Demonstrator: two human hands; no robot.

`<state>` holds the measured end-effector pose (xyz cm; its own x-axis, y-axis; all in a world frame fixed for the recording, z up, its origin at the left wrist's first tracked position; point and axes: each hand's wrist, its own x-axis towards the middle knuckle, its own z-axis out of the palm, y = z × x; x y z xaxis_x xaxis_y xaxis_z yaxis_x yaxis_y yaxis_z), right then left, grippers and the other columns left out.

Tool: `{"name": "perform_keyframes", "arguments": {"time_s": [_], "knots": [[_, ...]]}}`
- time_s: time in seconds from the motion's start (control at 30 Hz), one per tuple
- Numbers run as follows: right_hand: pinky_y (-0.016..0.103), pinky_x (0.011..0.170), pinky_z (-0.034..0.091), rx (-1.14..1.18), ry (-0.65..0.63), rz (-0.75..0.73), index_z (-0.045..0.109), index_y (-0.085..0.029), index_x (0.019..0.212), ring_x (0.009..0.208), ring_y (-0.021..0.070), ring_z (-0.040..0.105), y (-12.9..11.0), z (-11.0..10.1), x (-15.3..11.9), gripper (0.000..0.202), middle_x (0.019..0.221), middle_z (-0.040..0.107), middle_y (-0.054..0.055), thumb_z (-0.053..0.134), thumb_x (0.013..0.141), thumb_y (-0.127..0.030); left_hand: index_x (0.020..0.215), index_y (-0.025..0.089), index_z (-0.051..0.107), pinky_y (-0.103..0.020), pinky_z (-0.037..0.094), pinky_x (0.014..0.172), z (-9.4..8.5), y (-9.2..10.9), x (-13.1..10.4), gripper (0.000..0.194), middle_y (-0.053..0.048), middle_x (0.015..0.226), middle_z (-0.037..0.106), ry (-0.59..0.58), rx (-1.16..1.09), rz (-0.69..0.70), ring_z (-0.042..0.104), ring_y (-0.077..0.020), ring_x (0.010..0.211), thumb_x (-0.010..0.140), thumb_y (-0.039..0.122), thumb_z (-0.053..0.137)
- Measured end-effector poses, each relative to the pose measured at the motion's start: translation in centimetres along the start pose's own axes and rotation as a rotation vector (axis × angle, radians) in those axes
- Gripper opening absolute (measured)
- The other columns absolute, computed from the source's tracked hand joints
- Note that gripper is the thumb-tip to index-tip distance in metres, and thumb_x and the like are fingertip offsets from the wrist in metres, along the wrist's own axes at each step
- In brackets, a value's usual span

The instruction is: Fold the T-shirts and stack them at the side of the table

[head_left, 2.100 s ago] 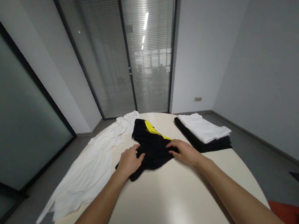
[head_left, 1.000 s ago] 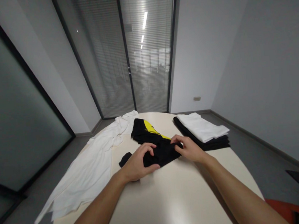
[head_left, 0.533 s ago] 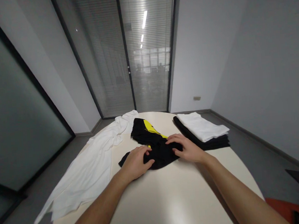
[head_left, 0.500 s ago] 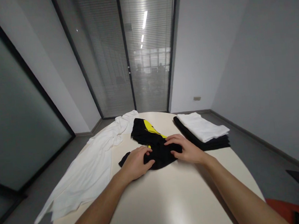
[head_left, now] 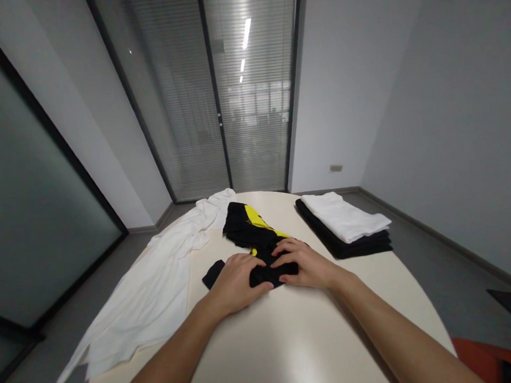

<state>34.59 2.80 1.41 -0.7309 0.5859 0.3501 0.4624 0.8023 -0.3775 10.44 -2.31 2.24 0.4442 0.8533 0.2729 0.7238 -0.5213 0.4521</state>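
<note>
A black garment with yellow parts (head_left: 247, 227) lies bunched at the middle of the pale table (head_left: 267, 344). My left hand (head_left: 240, 280) rests on its near left part, fingers curved and thumb apart from them. On the near right part lies my right hand (head_left: 303, 263), its fingers also curved and spread over the black cloth. Both hands touch the fabric, and the fingertips of the two hands are close together. A small piece of black cloth sticks out to the left of my left hand.
A long white garment (head_left: 156, 282) is spread along the table's left side and hangs over its edge. At the right stands a stack of folded black cloth (head_left: 366, 246) with folded white cloth (head_left: 346, 215) on top. A red and black object (head_left: 494, 355) is at lower right.
My right hand has moved left, closer to my left hand, and the right side of the black cloth has gone in with it. My left hand has shifted slightly towards the right.
</note>
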Motion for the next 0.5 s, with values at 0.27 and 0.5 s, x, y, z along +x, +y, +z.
{"name": "perform_keyframes", "arguments": {"time_s": [0.27,0.5], "knots": [[0.042,0.104,0.043,0.193,0.107,0.013,0.074,-0.026,0.098,0.115,0.0242,0.059,0.0,-0.3,0.0,0.013,0.110,0.070,0.006,0.070,0.087,-0.033,0.126,0.024,0.062,-0.041,0.046,0.096,0.0,-0.4,-0.2,0.060,-0.008,0.117,0.069,-0.002,0.033,-0.027,0.063,-0.0304,0.108,0.073,0.043,0.080],[0.034,0.088,0.048,0.421,0.372,0.283,0.060,-0.023,0.096,0.092,0.0200,0.062,1.0,-1.5,-0.5,0.022,0.093,0.065,0.003,0.056,0.095,-0.044,0.097,0.023,0.069,-0.035,0.048,0.086,-0.7,-0.6,0.2,0.012,-0.005,0.094,0.069,0.091,0.055,-0.073,0.063,-0.0250,0.095,0.085,0.025,0.065]]}}
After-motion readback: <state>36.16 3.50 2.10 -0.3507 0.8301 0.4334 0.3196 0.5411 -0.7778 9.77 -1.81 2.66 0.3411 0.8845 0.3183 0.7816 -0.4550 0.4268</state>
